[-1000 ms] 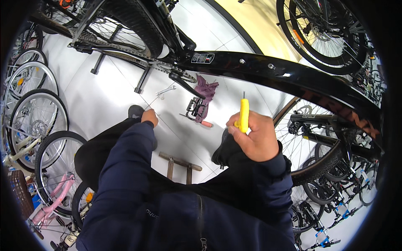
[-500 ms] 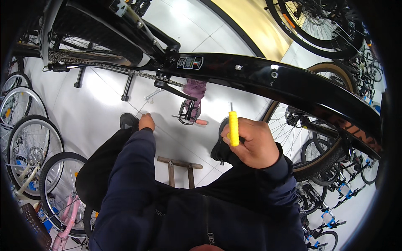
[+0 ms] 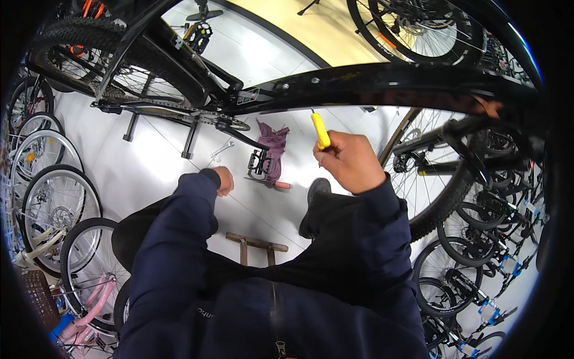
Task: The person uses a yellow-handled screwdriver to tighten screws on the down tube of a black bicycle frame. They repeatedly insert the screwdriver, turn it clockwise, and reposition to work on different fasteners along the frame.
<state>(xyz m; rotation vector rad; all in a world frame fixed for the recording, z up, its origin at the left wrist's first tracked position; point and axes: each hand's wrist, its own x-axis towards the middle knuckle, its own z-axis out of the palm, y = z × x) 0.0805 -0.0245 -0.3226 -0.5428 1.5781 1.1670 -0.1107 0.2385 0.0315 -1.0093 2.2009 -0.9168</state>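
Observation:
My right hand grips a screwdriver by its ribbed yellow handle. Its thin metal shaft points up, the tip close to the underside of the black bicycle frame tube; whether they touch I cannot tell. My left hand hangs over the floor by my left knee, fingers curled in, with no object showing in it. The bicycle's crank and black pedal sit between the two hands. Below the pedal, a purple cloth lies on the floor.
A wrench lies on the tiles left of the cloth. A wooden stool stands between my legs. Parked bicycles line both sides, including a pink-framed one at lower left. The front wheel is right of my right hand.
My right hand has raised the screwdriver toward the frame tube and tilted it. The left hand has shifted slightly right. The whole view has turned and shifted a little.

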